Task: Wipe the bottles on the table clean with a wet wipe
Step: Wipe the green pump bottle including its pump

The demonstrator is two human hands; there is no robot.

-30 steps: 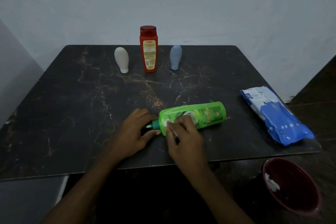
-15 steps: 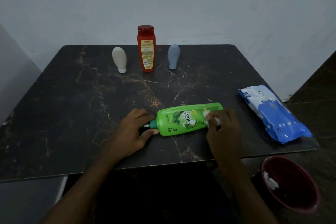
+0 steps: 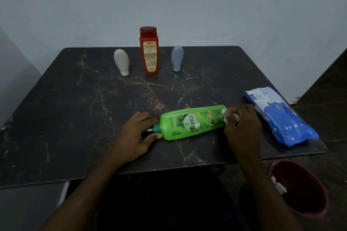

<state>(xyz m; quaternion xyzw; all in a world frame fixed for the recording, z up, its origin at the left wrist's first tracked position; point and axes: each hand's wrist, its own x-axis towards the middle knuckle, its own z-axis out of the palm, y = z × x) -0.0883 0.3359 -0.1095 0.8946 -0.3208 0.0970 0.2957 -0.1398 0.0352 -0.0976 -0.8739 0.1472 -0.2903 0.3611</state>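
Observation:
A green bottle (image 3: 193, 122) lies on its side on the dark marble table (image 3: 78, 110), its cap end pointing left. My left hand (image 3: 134, 137) grips the dark green cap and neck. My right hand (image 3: 242, 127) pinches a crumpled white wet wipe (image 3: 226, 116) against the bottle's right end, at its base. At the back of the table stand a white bottle (image 3: 121, 62), a red bottle (image 3: 148, 50) and a grey-blue bottle (image 3: 177, 58), all upright in a row.
A blue and white wet wipe pack (image 3: 279, 116) lies at the table's right edge. A dark red bin (image 3: 300, 189) with used white wipes stands on the floor at the lower right. A pale wall rises behind the table.
My right hand slid the wipe along the green bottle from its neck end to its base on the right. My left hand stayed on the cap.

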